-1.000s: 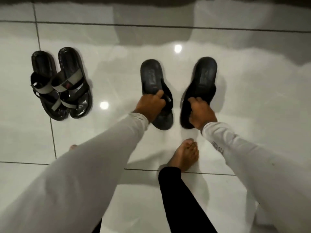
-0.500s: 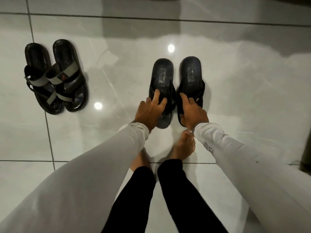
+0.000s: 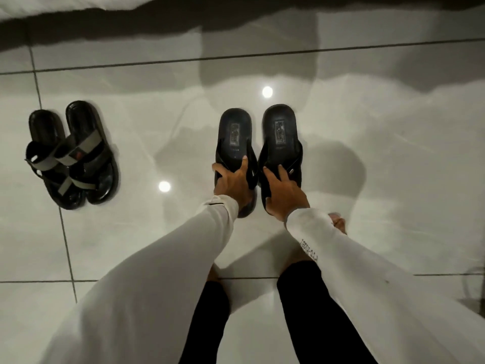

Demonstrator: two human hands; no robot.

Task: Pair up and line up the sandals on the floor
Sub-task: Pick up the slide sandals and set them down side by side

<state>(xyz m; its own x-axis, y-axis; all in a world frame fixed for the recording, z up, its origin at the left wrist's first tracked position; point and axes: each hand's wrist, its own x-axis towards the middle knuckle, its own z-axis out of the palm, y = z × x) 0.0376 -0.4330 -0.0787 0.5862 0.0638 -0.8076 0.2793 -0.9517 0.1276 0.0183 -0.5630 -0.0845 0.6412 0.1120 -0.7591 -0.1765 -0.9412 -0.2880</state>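
Left black sandal [image 3: 234, 132] just beside right black sandal [image 3: 279, 130], parallel. Left hand [image 3: 233, 183] rests on the first, right hand [image 3: 284, 197] on the second, fingers spread, straight. Grey-strapped pair [image 3: 72, 153] well apart.

A single head-worn, wide-angle view looks steeply down and slightly forward at the tiled floor [image 3: 380, 179]. The black sandal pair [image 3: 279, 132] sits just right of frame centre, near enough that its insole labels show, though not legibly. On the camera's side of that pair, the white sleeves [image 3: 147, 285] and dark trouser legs [image 3: 315, 311] fill the lower frame. Beyond it, a grout line [image 3: 262, 55] crosses near the top. Well to that pair's left lies the strapped sandal pair [image 3: 70, 156].
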